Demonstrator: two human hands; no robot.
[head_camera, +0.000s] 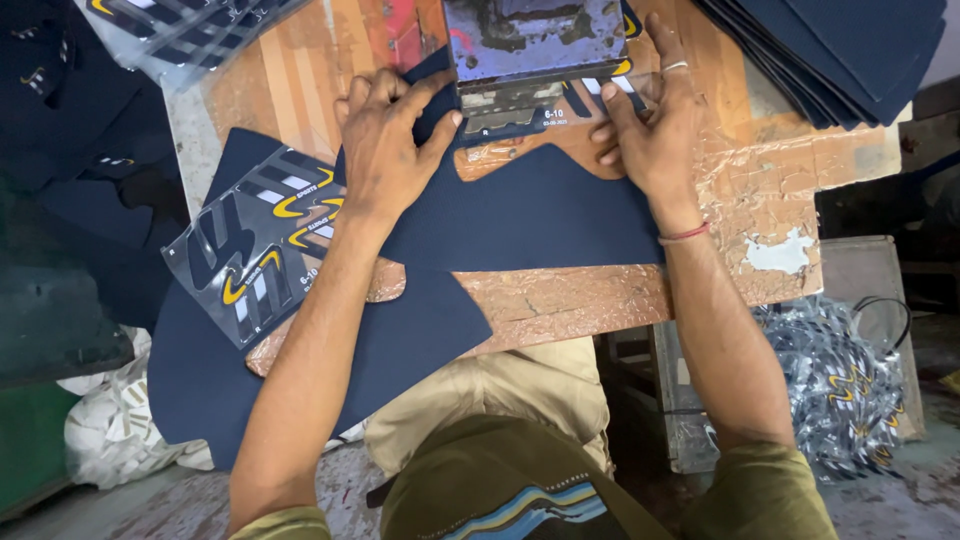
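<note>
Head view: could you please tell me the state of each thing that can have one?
Left hand: flat, pressing the navy fabric piece.
Right hand: flat on the fabric edge.
Navy fabric piece: spread flat, front edge under the press head.
Transfer sheets: lying loose beside it.
Fabric stack: piled.

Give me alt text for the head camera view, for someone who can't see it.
Seen from above, a person's left hand and right hand press a dark blue fabric piece flat under a metal press head on a worn wooden table. Printed transfer sheets lie to the left.

Two hands (385, 150), one press (535, 40), one transfer sheet (262, 245).
</note>
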